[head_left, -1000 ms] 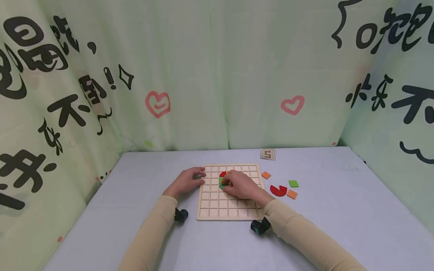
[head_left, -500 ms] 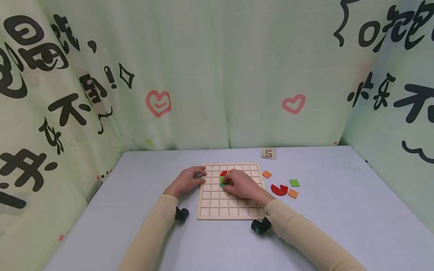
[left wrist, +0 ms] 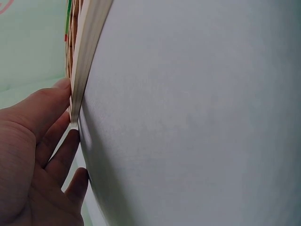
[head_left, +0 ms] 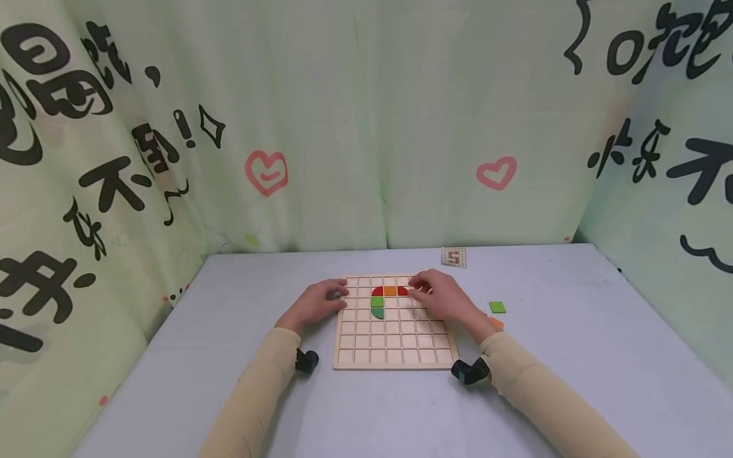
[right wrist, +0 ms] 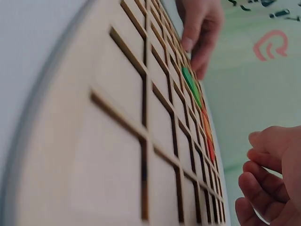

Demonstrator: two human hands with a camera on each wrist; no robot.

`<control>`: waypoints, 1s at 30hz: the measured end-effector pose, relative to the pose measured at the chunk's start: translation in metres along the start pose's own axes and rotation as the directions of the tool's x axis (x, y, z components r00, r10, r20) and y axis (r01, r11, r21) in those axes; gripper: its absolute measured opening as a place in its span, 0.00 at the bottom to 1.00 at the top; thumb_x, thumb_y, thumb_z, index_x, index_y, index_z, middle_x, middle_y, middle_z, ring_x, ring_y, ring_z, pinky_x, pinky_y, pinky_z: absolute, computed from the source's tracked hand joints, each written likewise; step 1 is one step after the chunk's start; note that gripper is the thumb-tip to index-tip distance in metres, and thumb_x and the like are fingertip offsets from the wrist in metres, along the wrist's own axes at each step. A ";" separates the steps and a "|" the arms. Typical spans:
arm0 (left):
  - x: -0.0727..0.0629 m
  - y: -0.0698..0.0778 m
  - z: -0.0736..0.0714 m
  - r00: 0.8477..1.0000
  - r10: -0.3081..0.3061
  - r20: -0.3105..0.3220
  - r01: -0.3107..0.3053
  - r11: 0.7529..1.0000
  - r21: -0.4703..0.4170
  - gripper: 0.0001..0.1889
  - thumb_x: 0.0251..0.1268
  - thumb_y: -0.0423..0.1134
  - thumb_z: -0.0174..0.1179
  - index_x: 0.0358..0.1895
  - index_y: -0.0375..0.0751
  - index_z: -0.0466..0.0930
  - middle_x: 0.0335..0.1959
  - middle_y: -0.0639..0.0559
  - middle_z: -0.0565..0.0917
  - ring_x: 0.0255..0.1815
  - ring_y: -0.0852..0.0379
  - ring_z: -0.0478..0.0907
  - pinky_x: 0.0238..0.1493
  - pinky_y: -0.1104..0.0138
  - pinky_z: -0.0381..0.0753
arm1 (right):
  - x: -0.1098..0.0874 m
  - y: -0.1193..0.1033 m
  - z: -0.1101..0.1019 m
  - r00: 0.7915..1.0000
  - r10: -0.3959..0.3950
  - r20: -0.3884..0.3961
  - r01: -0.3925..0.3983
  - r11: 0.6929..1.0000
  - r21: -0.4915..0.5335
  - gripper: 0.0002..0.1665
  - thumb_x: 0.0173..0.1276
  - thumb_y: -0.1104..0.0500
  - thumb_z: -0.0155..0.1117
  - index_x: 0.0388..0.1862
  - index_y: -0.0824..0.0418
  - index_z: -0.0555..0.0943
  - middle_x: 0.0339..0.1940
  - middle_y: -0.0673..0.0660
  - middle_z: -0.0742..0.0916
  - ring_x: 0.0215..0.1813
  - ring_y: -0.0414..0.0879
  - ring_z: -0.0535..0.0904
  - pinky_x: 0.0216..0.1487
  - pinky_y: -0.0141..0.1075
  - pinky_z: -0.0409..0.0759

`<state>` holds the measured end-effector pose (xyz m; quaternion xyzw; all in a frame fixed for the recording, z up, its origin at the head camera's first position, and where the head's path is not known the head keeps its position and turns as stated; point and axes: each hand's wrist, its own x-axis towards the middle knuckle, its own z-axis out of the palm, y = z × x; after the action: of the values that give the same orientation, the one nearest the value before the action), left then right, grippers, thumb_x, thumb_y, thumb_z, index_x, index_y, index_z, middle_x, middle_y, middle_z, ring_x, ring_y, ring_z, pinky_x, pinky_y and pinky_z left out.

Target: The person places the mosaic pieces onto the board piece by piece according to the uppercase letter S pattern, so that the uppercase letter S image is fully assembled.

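Note:
A wooden grid board (head_left: 395, 358) lies on the table. In its upper cells sit a red piece (head_left: 377, 291), an orange square (head_left: 390, 291), another red piece (head_left: 403, 291), a green square (head_left: 376, 301) and a darker green rounded piece (head_left: 377, 313). My left hand (head_left: 318, 304) rests at the board's left edge; in the left wrist view its thumb and fingers touch the rim with relaxed fingers. Over the board's upper right hovers my right hand (head_left: 443, 296), just right of the second red piece. In the right wrist view its fingers (right wrist: 261, 188) are loosely bent around nothing.
Right of the board lie a loose green piece (head_left: 497, 307) and an orange one (head_left: 496, 323), partly covered by my right wrist. A patterned card (head_left: 453, 256) lies near the table's back edge. Printed curtains (head_left: 321, 127) enclose the table.
My right hand has moved right from the coloured pieces on the board, uncovering the orange square and second red piece. It now hides the loose red pieces. The left hand has stayed put.

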<state>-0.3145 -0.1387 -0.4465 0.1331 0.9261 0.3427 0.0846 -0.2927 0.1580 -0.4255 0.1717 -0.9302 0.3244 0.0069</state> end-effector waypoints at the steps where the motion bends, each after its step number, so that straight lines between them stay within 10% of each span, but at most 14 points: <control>1: 0.000 0.000 0.000 1.000 0.001 0.000 -0.001 1.000 0.001 0.14 0.68 0.38 0.65 0.55 0.42 0.83 0.73 0.51 0.73 0.79 0.47 0.61 0.80 0.52 0.59 | -0.001 0.004 -0.004 1.000 0.028 -0.014 -0.028 1.000 0.001 0.16 0.74 0.56 0.62 0.54 0.63 0.83 0.47 0.58 0.85 0.48 0.50 0.80 0.51 0.45 0.82; 14: -0.001 0.001 -0.001 1.000 0.020 -0.003 -0.020 1.000 0.001 0.14 0.67 0.37 0.65 0.55 0.41 0.83 0.73 0.50 0.73 0.78 0.46 0.62 0.80 0.52 0.60 | -0.011 0.053 -0.041 0.961 0.275 -0.020 -0.275 0.961 -0.020 0.25 0.75 0.54 0.58 0.64 0.67 0.75 0.59 0.67 0.80 0.58 0.59 0.75 0.55 0.48 0.83; 30: 0.000 0.001 0.000 1.000 0.017 -0.005 -0.017 1.000 0.004 0.14 0.68 0.38 0.64 0.55 0.42 0.83 0.73 0.50 0.73 0.78 0.46 0.62 0.79 0.52 0.60 | -0.010 0.069 -0.045 0.961 0.259 0.100 -0.247 0.962 -0.116 0.30 0.69 0.54 0.64 0.64 0.70 0.76 0.60 0.69 0.81 0.58 0.60 0.76 0.56 0.49 0.84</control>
<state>-0.3139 -0.1385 -0.4461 0.1402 0.9258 0.3421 0.0789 -0.3097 0.2385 -0.4325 0.0690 -0.9588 0.2640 -0.0790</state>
